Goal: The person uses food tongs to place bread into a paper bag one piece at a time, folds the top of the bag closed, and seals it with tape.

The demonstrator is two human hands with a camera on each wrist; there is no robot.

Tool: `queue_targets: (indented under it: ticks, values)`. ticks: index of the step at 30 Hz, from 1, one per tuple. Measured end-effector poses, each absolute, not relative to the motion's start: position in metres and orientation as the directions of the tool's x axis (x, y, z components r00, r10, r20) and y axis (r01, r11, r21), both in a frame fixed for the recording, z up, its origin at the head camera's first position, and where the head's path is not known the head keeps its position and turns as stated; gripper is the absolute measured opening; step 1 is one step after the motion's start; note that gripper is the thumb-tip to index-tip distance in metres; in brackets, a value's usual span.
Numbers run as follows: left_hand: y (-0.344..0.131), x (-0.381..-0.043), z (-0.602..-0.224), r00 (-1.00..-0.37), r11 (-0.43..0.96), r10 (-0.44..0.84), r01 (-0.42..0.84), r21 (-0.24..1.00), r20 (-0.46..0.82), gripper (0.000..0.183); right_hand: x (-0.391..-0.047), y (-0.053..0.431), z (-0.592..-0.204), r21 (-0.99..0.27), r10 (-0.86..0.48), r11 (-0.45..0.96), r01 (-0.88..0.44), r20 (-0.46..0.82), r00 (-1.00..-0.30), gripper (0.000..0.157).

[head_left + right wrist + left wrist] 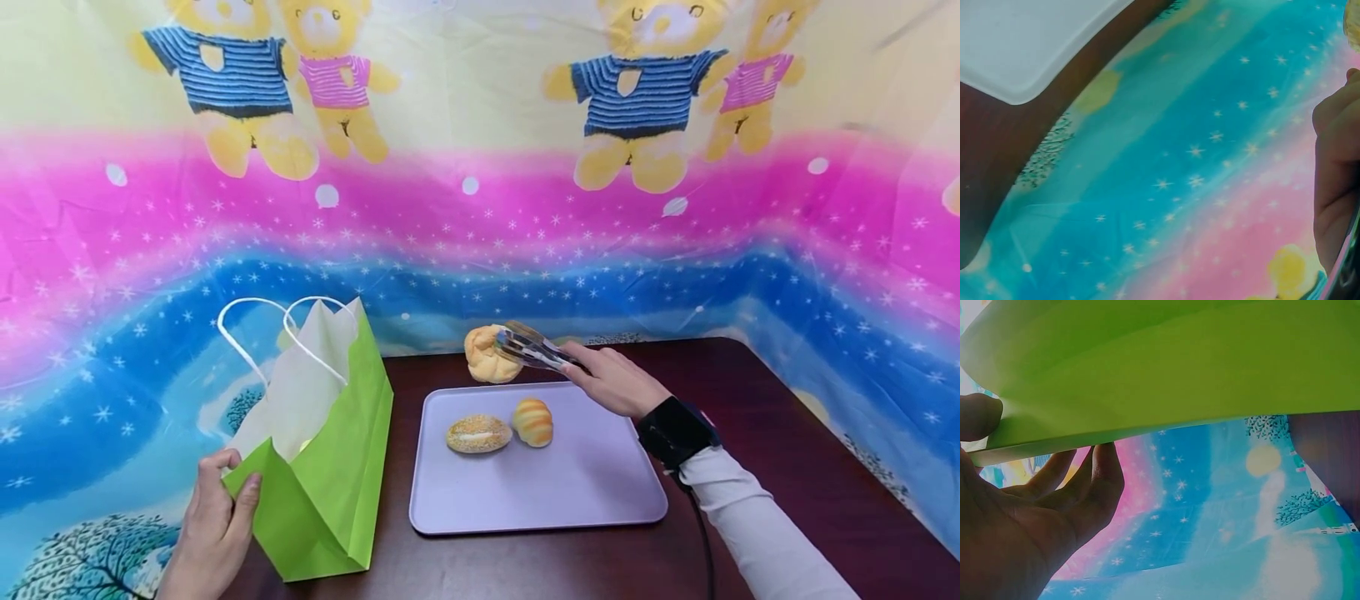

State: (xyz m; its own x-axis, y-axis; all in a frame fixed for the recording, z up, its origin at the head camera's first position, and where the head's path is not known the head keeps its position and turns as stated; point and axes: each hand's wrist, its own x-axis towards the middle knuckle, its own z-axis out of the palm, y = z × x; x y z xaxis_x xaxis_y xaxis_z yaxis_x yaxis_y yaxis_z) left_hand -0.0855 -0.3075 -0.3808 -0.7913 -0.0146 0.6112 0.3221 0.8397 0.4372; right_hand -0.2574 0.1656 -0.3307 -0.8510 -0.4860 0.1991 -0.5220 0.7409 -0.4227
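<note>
In the head view my left hand (pixel 213 521) pinches the near top edge of a green paper bag (pixel 322 492), thumb outside and fingers at the rim. The bag stands upright with its mouth spread and two white cord handles above it. My right hand (pixel 618 382) grips metal tongs (pixel 536 348), whose tips hold a round, knotted bread roll (pixel 491 354) raised over the tray's far edge. On the lilac tray (pixel 540 504) lie a long seeded roll (pixel 478 434) and a small striped croissant-like roll (pixel 533 422). In the right wrist view the right hand (pixel 1338 162) shows only in part.
The dark wooden table (pixel 712 383) carries the bag on the left and the tray in the middle. A printed cloth (pixel 480 208) with bears and snowflakes hangs behind and along both sides. A black band (pixel 678 432) with a cable sits on the right wrist.
</note>
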Motion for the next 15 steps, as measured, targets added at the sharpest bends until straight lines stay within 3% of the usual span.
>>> queue_targets:
  ticks: [15]
  values:
    - [-0.307,-0.087,-0.379,-0.808,0.845,-0.027,0.296,0.445,0.588,0.019,-0.257,0.110,-0.292,-0.372,-0.606,0.661,-0.652,0.248,-0.756,0.040]
